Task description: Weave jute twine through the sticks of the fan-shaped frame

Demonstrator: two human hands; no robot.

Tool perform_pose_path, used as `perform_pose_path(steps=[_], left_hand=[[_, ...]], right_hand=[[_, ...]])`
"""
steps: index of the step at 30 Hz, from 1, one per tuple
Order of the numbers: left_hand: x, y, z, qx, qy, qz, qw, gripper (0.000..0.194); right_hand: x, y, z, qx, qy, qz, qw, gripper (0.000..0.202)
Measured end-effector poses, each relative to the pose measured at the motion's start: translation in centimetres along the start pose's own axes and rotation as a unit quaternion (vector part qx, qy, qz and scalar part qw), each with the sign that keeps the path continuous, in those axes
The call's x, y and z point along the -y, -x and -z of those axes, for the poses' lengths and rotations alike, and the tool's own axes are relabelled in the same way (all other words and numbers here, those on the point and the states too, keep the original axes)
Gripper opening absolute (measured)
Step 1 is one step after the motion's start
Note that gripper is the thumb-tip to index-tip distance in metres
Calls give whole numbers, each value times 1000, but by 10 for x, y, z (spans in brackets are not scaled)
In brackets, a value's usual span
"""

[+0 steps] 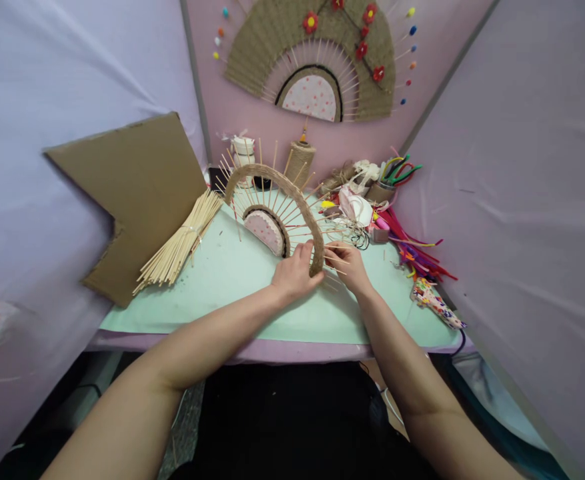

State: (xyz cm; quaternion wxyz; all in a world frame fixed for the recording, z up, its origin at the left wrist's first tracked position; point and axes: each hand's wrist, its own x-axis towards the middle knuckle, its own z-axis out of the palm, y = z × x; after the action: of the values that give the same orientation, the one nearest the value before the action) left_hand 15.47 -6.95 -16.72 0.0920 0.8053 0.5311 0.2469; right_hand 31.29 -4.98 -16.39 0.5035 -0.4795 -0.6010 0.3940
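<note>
A fan-shaped frame of thin wooden sticks stands tilted over the pale green table, with a twine-wrapped arch (292,190) running across the sticks. At its centre sits a dotted pink half-disc (263,231) with a dark and brown rim. My left hand (295,273) is closed round the lower right end of the arch, its thumb below and fingers behind. Just right of it, my right hand (347,265) pinches at the outer stick ends beside the arch; its fingertips are partly hidden among the sticks.
Left lie a bundle of sticks (179,243) and cardboard (142,193). Behind stand a twine spool (299,160) and white bottle (243,150). At right are pipe cleaners (415,250) and a patterned glue gun (437,303). A flowered fan (372,97) hangs on the back wall.
</note>
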Motion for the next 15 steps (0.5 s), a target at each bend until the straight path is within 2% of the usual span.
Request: perform_pose_path(steps=[3,7,11,15], left_hand=[[-1,0,-1,-9,2,5,1000,65],[-1,-1,-2,-6,3,5,1000,66],[-1,-1,-3,-10,-2,4,1000,67],[-1,-1,-2,-10,-7,8,1000,68]], right_hand=[[5,2,3,-12,11,-17,1000,34],[20,16,26,-32,51,-28,998,32],[36,42,50,-31,123,13,992,32],[47,67,49,-20,232,85,969,24]])
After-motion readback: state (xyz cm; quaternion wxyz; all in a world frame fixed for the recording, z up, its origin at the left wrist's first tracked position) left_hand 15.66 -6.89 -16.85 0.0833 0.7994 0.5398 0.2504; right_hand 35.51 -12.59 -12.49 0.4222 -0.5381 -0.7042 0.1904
